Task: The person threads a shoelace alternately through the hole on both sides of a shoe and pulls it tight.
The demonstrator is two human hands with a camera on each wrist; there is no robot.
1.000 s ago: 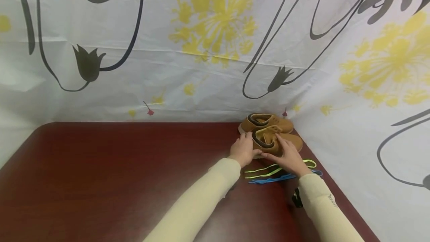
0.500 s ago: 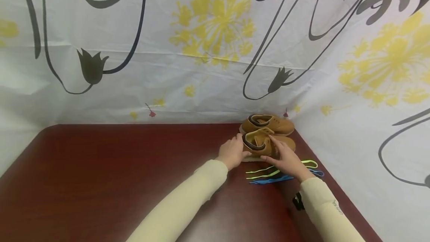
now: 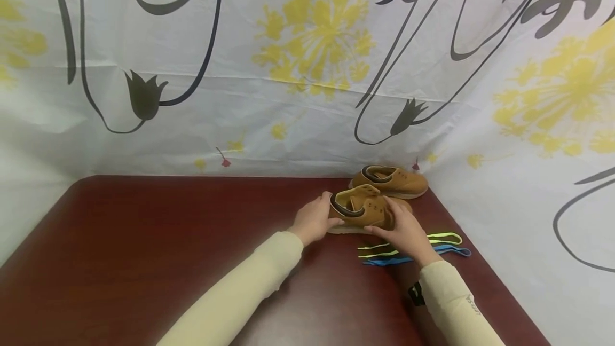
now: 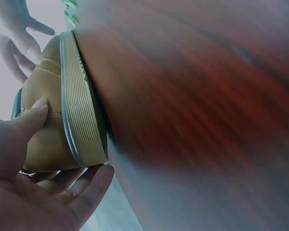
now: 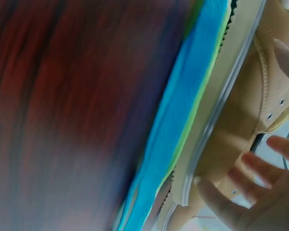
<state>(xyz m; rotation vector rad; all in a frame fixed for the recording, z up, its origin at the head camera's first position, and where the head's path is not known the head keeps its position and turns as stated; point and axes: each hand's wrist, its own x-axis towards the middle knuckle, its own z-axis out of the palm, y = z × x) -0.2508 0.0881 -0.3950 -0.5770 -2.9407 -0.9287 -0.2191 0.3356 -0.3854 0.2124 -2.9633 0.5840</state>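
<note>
A tan lace-up shoe (image 3: pixel 355 220) with a dark padded collar and empty eyelets points rightward between both hands. My left hand (image 3: pixel 312 220) grips its heel, thumb along the near side and fingers round the back, as the left wrist view shows on the shoe (image 4: pixel 45 127). At the toe end, my right hand (image 3: pixel 405 231) holds the front, its thumb low on the near side and its fingers spread over the top. The ribbed pale sole (image 4: pixel 84 110) runs close along the table. Its matching shoe (image 3: pixel 403 181) stands behind it, in the far right corner.
A yellow-green shoelace (image 3: pixel 444 236) and a blue shoelace (image 3: pixel 454 250) lie side by side on the dark red table (image 3: pixel 192 260), partly under my right hand. Flower-printed white sheeting (image 3: pixel 288 148) rises along the back and right edges.
Both hands have moved left with the near shoe, drawing it away from its mate. The far shoe and the laces stay in place, while the head view has shifted slightly.
</note>
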